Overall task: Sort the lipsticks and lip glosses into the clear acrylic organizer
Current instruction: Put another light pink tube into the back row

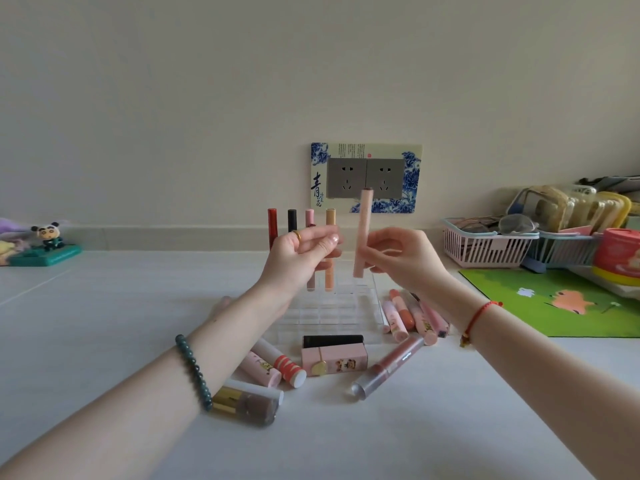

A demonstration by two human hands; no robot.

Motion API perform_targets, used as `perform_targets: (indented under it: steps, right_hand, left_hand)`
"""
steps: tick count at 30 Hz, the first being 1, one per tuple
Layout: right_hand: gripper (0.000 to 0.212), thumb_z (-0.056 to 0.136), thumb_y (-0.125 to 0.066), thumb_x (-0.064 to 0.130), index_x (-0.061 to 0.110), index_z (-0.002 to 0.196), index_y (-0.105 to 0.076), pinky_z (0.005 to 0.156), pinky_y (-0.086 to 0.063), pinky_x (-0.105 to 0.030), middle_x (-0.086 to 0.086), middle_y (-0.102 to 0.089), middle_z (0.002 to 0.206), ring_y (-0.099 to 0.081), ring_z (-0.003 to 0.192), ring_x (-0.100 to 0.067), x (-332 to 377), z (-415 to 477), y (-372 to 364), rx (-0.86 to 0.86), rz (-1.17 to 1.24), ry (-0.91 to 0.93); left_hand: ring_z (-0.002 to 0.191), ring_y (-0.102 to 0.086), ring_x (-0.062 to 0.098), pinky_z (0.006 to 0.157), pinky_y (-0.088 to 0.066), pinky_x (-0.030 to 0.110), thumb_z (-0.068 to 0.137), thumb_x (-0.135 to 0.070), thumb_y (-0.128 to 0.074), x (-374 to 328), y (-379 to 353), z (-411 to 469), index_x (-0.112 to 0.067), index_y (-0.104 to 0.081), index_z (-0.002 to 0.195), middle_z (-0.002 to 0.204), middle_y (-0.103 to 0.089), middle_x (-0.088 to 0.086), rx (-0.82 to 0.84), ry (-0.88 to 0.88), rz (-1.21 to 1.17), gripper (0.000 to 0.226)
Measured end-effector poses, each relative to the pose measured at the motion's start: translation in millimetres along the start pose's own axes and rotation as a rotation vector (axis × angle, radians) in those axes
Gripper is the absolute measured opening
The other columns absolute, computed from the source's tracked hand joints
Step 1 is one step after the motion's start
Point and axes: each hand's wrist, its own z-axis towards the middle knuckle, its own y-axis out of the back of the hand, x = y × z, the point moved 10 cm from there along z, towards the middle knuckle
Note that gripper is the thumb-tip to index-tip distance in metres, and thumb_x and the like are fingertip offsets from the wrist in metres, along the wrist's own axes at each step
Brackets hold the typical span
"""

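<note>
Near edge: loose lip glosses (386, 368) on worktop (104, 306) | right hand (403, 258) pinches pink tube (362, 233) upright, presumably for slotting | left hand (298, 258) curled, contents unclear | acrylic organizer (332, 313) mid-worktop, four tubes standing in its far row.

Soft, even daylight fills the scene, bright without glare. Faint shadows lie under the forearms on the table (104, 323). Around the socket plate (366, 177) at centre the picture is fairly sharp; toward the edges the wide lens stretches and bends the forearms. Fine detail is slightly smeared throughout.
</note>
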Motion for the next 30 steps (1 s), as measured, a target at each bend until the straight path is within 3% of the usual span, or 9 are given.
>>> perform_targets:
  steps: [7,13,18,21,25,30]
  right_hand:
    - [0.014,0.077,-0.068,0.012,0.010,0.091,-0.063,0.062,-0.049,-0.011,0.000,-0.066,0.083,-0.063,0.071,-0.007,-10.6,35.1,-7.8,-0.048,-0.145,0.026]
    - [0.008,0.076,-0.068,0.016,0.018,0.079,-0.062,0.056,-0.041,-0.007,0.002,-0.065,0.076,-0.060,0.068,-0.006,-33.8,41.2,-18.0,-0.032,-0.241,-0.018]
    - [0.014,0.078,-0.068,0.016,0.010,0.091,-0.067,0.062,-0.042,-0.011,0.000,-0.065,0.082,-0.060,0.071,-0.007,-35.5,40.6,-24.7,-0.002,-0.287,-0.006]
    - [0.017,0.078,-0.067,0.019,0.011,0.093,-0.068,0.052,-0.036,-0.005,0.004,-0.063,0.083,-0.049,0.065,0.005,-33.7,39.6,-27.4,-0.001,-0.353,0.025]
    - [0.017,0.077,-0.067,0.026,0.017,0.092,-0.070,0.064,-0.037,-0.022,0.010,-0.057,0.086,-0.042,0.069,0.003,-38.8,39.2,-28.4,-0.016,-0.418,0.010]
    - [0.012,0.076,-0.067,0.032,0.024,0.085,-0.070,0.084,-0.043,-0.041,0.017,-0.053,0.081,-0.045,0.093,-0.015,-47.9,35.8,-29.0,-0.010,-0.450,-0.039]
  left_hand:
    - [0.070,-0.066,0.005,0.070,-0.055,0.019,0.087,-0.015,-0.054,-7.0,60.2,0.8,-0.023,-0.068,0.086,0.075,-0.073,-0.010,-0.146,-0.099,-0.041,0.016]
    - [0.064,-0.063,-0.002,0.067,-0.049,0.017,0.089,-0.015,-0.053,28.2,113.0,-10.2,-0.024,-0.066,0.083,0.066,-0.071,-0.016,-0.278,-0.017,0.091,0.017]
    - [0.080,-0.064,0.004,0.072,-0.045,0.021,0.087,-0.016,-0.056,51.9,125.1,-20.3,-0.030,-0.067,0.082,0.076,-0.071,-0.014,-0.268,0.062,0.223,0.018]
    - [0.085,-0.064,0.001,0.066,-0.049,0.021,0.086,-0.019,-0.057,58.6,123.8,-23.7,-0.030,-0.067,0.083,0.087,-0.071,-0.011,-0.219,0.102,0.286,0.016]
    - [0.083,-0.064,0.000,0.073,-0.047,0.016,0.085,-0.016,-0.058,62.0,116.6,-27.7,-0.030,-0.067,0.083,0.084,-0.071,-0.006,-0.174,0.127,0.325,0.017]
    - [0.081,-0.064,0.001,0.069,-0.049,0.008,0.085,-0.013,-0.058,61.4,112.5,-29.7,-0.025,-0.067,0.085,0.081,-0.070,-0.001,-0.167,0.125,0.329,0.015]
